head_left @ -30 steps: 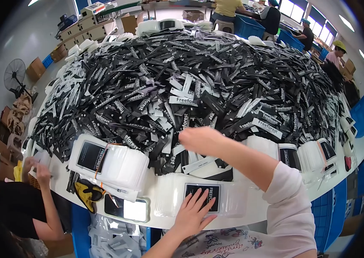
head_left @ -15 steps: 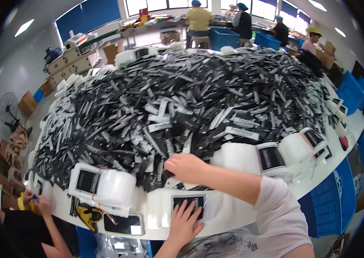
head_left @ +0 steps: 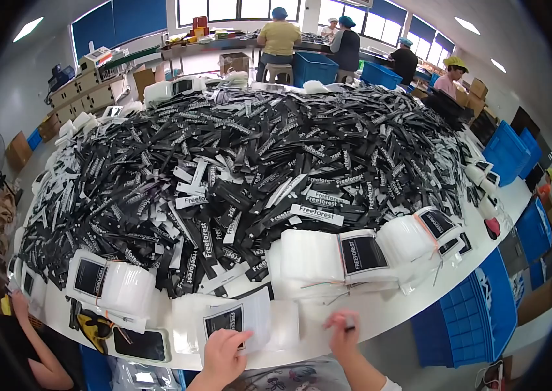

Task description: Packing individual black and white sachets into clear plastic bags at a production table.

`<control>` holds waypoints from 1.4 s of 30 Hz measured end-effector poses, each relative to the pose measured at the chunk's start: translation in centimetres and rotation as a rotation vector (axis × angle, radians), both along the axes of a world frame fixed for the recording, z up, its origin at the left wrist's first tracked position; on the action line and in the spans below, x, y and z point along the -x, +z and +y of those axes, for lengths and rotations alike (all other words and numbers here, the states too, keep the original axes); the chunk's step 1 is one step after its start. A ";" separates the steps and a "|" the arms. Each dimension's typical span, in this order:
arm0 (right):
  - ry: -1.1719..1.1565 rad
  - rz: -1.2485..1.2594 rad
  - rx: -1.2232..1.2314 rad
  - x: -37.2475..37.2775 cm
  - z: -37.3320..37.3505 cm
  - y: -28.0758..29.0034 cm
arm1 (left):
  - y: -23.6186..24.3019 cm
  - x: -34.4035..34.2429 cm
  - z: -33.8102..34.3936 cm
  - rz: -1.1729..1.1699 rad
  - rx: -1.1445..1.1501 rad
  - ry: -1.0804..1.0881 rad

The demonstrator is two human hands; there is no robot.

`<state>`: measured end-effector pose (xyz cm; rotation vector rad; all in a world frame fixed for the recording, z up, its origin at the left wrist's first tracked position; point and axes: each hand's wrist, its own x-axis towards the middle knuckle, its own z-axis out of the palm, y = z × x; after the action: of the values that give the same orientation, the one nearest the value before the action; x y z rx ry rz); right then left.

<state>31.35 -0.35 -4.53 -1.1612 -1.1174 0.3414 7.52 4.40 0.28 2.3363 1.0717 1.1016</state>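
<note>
My left hand has curled fingers on the top clear bag of a flat white stack at the table's front, over a black printed label. My right hand is raised to the right of that stack, closed on a small dark item. Beyond both hands is a wide heap of black and white printed strips. Left of my left hand lie a dark-screened phone and a yellow-and-black tool.
Banded white bag bundles line the heap's front and sides. Blue crates stand right of the white table. A co-worker's arm is at lower left. Other workers are at benches behind.
My right hand has left the heap, moving down and right, now closed on a small dark item. My left hand has gone from spread flat to curled, and the top bag is partly raised.
</note>
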 end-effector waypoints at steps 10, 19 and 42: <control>0.305 0.426 0.653 4.2 -0.7 4.6 | -5.0 -2.4 -4.3 0.420 0.168 -0.360; 0.437 -0.203 0.539 5.2 -2.0 5.3 | 1.3 -2.2 -3.1 0.221 0.087 -0.169; 0.832 -0.298 0.588 4.3 -1.2 6.3 | 1.9 -0.8 -5.0 -0.042 0.165 -0.163</control>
<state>27.00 -1.52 1.72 -1.2162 -1.8178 1.2334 8.29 -0.63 2.23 2.2170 0.9027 0.9602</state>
